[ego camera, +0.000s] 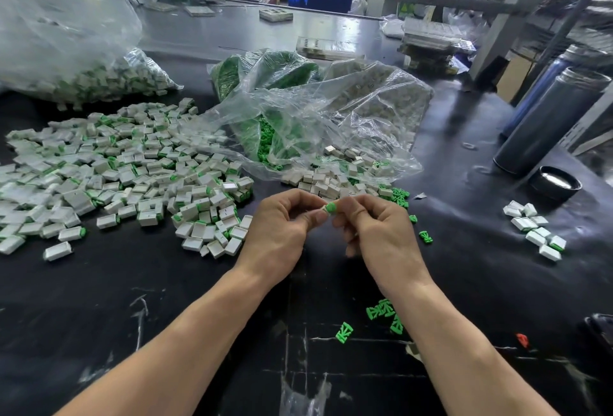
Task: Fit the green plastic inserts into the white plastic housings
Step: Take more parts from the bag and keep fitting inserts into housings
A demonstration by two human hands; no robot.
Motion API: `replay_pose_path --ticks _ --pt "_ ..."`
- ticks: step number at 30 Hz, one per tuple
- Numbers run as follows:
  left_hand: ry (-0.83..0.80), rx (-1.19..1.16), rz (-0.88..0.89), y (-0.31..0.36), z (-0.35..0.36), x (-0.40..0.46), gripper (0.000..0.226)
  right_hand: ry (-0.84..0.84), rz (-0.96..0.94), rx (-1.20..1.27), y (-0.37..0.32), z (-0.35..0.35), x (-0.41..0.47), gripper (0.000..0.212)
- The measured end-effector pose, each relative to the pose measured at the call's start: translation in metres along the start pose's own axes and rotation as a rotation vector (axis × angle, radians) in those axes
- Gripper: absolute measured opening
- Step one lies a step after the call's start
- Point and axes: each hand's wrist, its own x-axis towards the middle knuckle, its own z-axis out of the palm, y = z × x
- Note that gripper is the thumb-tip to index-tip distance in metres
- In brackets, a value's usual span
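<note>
Both hands are meeting over the black table — the left hand is pinching a white housing while the right hand is pinching a green insert against its end. Finished pieces are lying in a heap to the left; loose green inserts are sitting near the right wrist — more in the open bag behind.

A heap of housings spreads across the left of the table; two bags lie behind centre (mouths toward the viewer), flasks stand right, loose inserts lower centre.
</note>
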Motion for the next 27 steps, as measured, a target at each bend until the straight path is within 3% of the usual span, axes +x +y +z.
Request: replay_pose_path --ticks 4,7,12,19,27 --pt "-0.011 -0.052 -0.005 0.004 0.003 -0.002 0.016 -0.083 0.117 0.047 -0.001 0.003 -0.001 0.067" --pt "-0.079 -0.158 -0.019 0.008 0.007 -0.006 0.007 -0.161 0.174 -0.008 -0.001 0.005 -0.003 0.077" --pt "-0.133 -0.265 -0.018 0.014 0.011 -0.011 0.005 -0.233 0.220 0.068 -0.008 0.006 -0.008 0.076" --pt "-0.126 -0.385 -0.082 0.014 0.016 -0.013 0.007 -0.096 0.181 0.099 -0.002 0.019 -0.006 0.076" --pt "-0.112 -0.447 -0.130 0.012 0.014 -0.012 0.009 -0.039 0.046 0.052 0.008 0.029 -0.004 0.057"
